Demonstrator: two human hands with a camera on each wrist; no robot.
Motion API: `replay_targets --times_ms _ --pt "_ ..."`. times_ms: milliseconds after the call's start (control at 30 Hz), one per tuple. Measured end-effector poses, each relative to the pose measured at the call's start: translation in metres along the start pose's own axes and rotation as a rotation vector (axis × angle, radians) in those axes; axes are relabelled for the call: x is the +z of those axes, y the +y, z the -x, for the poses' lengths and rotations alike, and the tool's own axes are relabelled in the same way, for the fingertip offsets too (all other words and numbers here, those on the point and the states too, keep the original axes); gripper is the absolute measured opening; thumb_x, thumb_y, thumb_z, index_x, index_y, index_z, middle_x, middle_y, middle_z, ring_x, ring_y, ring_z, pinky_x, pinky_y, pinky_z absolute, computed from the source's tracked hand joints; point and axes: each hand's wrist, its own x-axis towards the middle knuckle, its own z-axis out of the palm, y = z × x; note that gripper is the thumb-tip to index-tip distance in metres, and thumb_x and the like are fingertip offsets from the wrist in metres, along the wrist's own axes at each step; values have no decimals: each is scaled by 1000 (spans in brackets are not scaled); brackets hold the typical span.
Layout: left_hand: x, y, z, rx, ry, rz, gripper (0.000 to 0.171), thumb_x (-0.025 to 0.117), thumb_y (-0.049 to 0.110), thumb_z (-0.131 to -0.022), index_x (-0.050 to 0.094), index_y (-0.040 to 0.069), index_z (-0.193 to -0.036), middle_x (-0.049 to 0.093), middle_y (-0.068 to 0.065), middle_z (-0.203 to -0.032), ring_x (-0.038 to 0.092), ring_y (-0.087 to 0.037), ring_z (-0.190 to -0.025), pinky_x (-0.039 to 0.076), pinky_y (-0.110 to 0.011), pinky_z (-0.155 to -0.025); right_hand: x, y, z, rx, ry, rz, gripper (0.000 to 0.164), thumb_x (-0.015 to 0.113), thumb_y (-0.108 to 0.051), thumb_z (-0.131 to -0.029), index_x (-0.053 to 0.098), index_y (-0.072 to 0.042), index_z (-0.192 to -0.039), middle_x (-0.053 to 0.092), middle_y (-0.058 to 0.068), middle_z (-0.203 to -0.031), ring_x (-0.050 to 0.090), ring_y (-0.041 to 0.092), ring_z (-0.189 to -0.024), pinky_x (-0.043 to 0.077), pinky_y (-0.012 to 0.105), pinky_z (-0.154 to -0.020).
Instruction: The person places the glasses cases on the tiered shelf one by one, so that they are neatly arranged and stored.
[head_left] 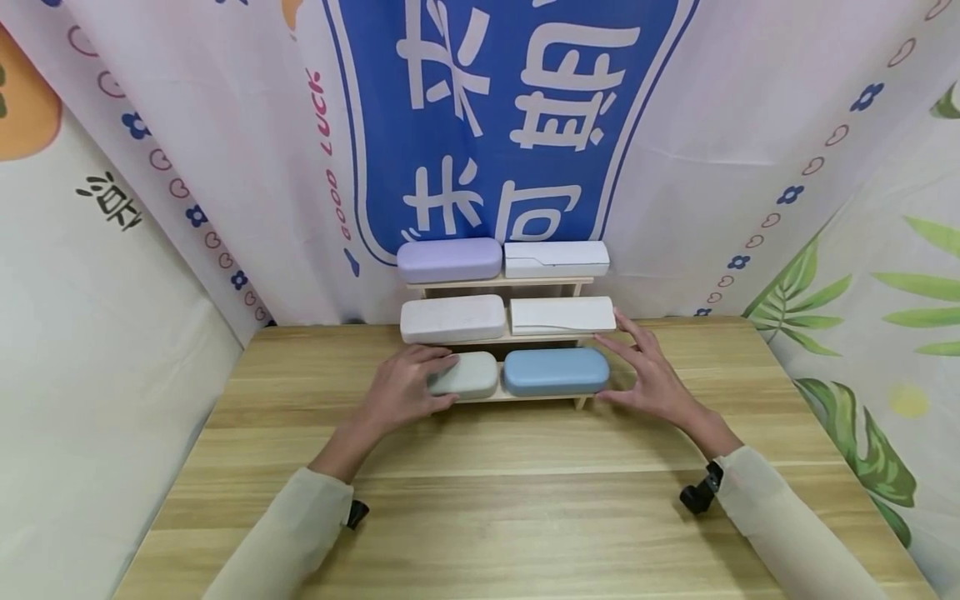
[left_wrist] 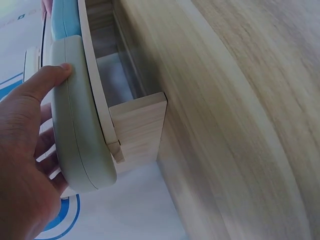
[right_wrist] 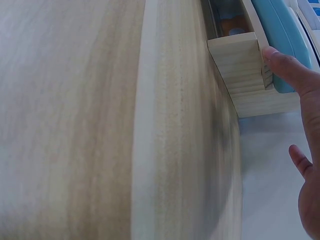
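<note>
On the bottom step of a wooden three-step rack (head_left: 517,397) sit a pale grey-green glasses case (head_left: 472,375) and a blue glasses case (head_left: 557,372). My left hand (head_left: 401,383) grips the left end of the grey-green case, thumb (left_wrist: 52,77) on its front and the other fingers behind it. At the rack's right end is my right hand (head_left: 651,379), its fingers spread apart. Its thumb (right_wrist: 287,65) lies at the step's front edge beside the blue case, while the forefinger reaches up by the right end of a white case (head_left: 562,315) on the middle step.
A speckled whitish case (head_left: 453,318) shares the middle step. Up on the top step are a lilac case (head_left: 450,260) and a white flap-fronted case (head_left: 557,259). The rack stands on a wood-grain table (head_left: 480,508), close to a printed curtain (head_left: 675,167) behind.
</note>
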Motion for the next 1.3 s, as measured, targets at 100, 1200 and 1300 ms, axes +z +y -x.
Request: replay_targets --times_ms 100,1200,1300 --pt "0 1 -1 1 -9 -3 61 98 35 -74 79 9 -125 76 -13 -125 71 -33 -114 62 -48 -89 0 1 1 8 -6 5 104 107 -20 -57 60 -9 -149 19 15 -176 37 45 -146 46 66 -102" --pt "6 -1 0 36 20 -12 59 97 38 -77 79 11 -126 75 -12 -130 71 -33 -119 60 -49 -96 -2 -3 2 -14 8 15 104 107 -20 -57 60 -8 -149 23 23 -172 33 48 -149 45 70 -101" --pt "4 -1 3 58 45 -8 60 96 42 -77 79 11 -126 74 -11 -132 71 -32 -121 59 -48 -98 -4 -3 3 -18 14 15 102 106 -20 -57 61 -7 -147 24 20 -173 34 49 -149 43 72 -104"
